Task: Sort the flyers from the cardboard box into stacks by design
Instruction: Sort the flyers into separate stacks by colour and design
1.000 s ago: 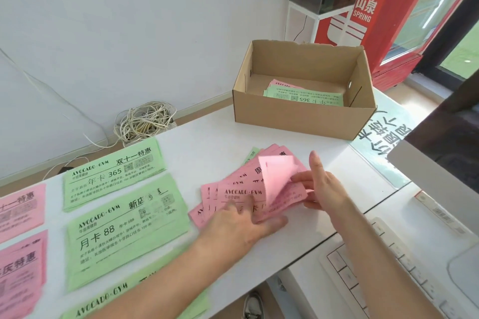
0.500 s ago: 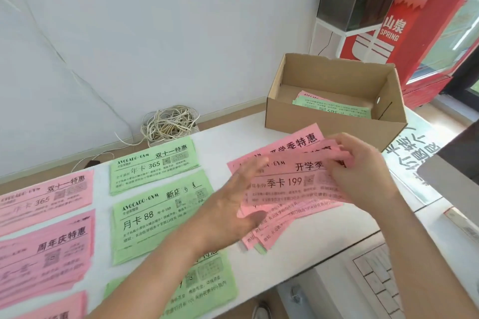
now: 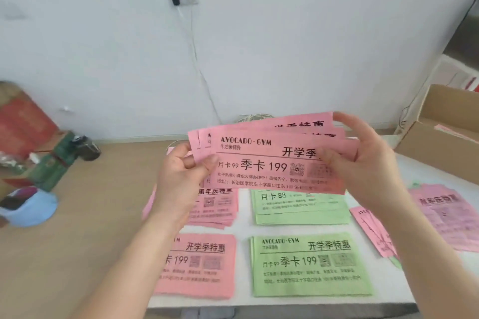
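A fanned bundle of pink flyers [image 3: 264, 160] is held up above the white table [image 3: 243, 223]. My left hand [image 3: 181, 173] pinches its left end and my right hand [image 3: 363, 160] grips its right end. Under them lie sorted stacks: a pink stack [image 3: 217, 204] and a green stack [image 3: 300, 210] further back, another pink stack [image 3: 199, 264] and a green stack [image 3: 308, 264] nearer me. More pink flyers [image 3: 445, 217] lie loose at the right. The cardboard box [image 3: 440, 142] stands at the far right, partly cut off.
A white wall with a socket and a cable [image 3: 197, 59] rises behind the table. On the floor at the left lie a red and green package [image 3: 39, 142] and a blue object [image 3: 31, 207]. A coil of wire [image 3: 256, 118] shows behind the flyers.
Both hands have lifted the pink bundle off the table and raised it. The view has swung left, so the box now sits at the right edge.
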